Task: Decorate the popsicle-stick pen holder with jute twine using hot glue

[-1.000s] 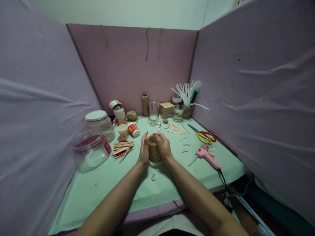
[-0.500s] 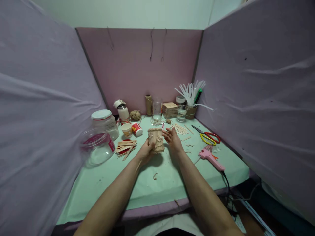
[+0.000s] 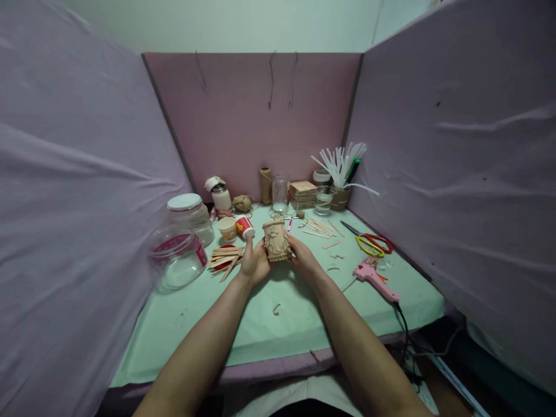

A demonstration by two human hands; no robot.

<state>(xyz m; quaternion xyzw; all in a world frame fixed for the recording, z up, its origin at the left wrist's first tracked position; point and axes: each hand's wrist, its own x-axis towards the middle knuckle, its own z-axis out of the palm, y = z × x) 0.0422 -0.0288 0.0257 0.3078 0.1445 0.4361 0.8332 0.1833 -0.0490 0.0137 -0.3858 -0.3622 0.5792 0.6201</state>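
Observation:
A small craft-stick holder (image 3: 278, 242), pale wood with twine edging and small raised decorations, is held above the table and slightly tilted. On its left side my left hand (image 3: 256, 263) supports it with the fingers, the thumb raised off it. My right hand (image 3: 304, 258) grips its right side, fingers partly hidden behind it. A curled scrap of twine (image 3: 276, 310) lies on the cloth below. To the right rests a pink glue gun (image 3: 376, 280) with its cord running off the table edge.
Scissors (image 3: 369, 240) lie at the right, near loose sticks (image 3: 319, 227). More sticks (image 3: 226, 258) sit on a red lid at left, beside a clear tub (image 3: 176, 266) and a paper cup (image 3: 227, 229). Glue sticks (image 3: 339, 165) stand at the back, along with a glass jar (image 3: 280, 194).
My right hand has come in from beside the holder and taken hold of its right side. The left thumb has lifted away, and the holder has turned and tilted a little.

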